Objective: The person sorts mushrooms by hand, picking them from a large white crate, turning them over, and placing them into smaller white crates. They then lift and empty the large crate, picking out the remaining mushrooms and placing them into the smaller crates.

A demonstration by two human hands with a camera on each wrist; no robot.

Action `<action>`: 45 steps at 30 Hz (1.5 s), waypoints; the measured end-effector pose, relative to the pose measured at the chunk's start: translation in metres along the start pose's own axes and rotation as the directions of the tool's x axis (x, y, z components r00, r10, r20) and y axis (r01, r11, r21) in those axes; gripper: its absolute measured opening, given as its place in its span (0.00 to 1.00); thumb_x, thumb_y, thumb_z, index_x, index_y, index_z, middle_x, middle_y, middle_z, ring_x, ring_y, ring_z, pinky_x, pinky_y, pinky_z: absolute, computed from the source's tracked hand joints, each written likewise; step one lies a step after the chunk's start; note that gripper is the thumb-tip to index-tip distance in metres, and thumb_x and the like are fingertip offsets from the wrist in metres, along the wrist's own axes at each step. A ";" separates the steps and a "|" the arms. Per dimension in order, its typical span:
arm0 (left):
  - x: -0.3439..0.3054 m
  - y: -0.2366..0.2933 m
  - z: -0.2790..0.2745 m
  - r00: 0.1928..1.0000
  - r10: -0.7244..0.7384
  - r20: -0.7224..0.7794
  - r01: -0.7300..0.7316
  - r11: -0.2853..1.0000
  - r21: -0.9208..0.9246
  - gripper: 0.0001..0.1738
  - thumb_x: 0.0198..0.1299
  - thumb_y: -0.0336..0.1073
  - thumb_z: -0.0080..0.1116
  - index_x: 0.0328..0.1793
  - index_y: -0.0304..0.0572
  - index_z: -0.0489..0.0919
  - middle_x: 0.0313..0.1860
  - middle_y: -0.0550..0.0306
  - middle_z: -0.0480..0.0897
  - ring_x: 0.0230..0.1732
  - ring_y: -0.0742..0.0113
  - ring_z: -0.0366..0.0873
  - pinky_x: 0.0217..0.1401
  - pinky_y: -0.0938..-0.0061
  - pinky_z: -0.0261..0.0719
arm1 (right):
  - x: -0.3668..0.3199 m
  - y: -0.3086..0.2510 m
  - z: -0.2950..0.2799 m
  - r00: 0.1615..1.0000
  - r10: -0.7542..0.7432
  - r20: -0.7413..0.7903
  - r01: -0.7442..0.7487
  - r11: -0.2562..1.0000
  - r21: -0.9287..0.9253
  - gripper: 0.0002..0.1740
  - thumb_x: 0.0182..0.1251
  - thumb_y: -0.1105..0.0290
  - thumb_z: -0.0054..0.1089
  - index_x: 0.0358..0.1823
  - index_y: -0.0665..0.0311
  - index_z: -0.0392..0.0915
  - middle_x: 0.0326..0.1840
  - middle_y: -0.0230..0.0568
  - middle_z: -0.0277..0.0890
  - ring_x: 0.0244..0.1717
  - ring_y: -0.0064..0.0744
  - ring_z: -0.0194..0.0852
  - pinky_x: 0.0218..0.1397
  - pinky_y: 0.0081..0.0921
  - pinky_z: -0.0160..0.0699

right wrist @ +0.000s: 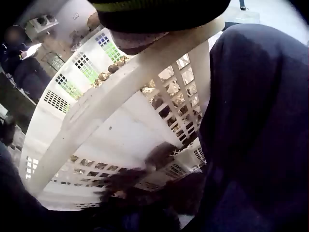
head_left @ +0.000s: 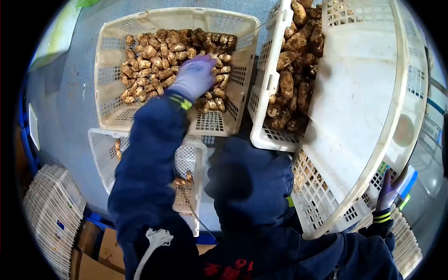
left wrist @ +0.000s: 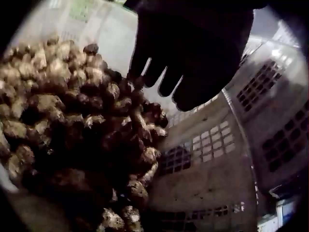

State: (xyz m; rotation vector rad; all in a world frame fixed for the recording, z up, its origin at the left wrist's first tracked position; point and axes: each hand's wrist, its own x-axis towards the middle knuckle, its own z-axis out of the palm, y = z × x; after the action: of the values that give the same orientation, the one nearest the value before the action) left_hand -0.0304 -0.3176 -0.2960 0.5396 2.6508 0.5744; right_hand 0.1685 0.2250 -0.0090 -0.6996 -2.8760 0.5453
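Nearest my head camera I have the navy jacket, its red markings upside down to me. My gloved left hand reaches into the brown tubers, its fingers extended and slightly parted in the left wrist view. The tubers lie heaped in the white crate, close to its left wall, up into its far right corner, short of its near edge. My right hand is at the outer side of the tall crate; I can't tell whether its fingers curl round anything. Darker tubers lie along the left edge there. Just beyond the heaped crate's near edge sits a lower crate, with a few tubers by its left and right edges. Farther out, I see stacked crates and a cardboard box.
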 end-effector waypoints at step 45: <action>-0.070 -0.216 0.085 0.604 -0.797 -0.025 0.593 0.470 -0.654 0.37 0.50 0.37 0.66 0.68 0.35 0.69 0.39 0.44 0.85 0.35 0.56 0.83 0.38 0.68 0.80 | 0.001 -0.031 0.006 0.999 0.033 -0.025 -0.036 0.991 -0.132 0.37 0.69 0.71 0.54 0.76 0.59 0.48 0.72 0.48 0.58 0.66 0.38 0.63 0.67 0.32 0.65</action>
State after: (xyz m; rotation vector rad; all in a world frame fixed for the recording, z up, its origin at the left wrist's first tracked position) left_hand 0.0044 -0.5035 -0.4471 -0.9191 2.4192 1.1972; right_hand 0.1538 0.1979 -0.0035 -0.7710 -2.9049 0.3502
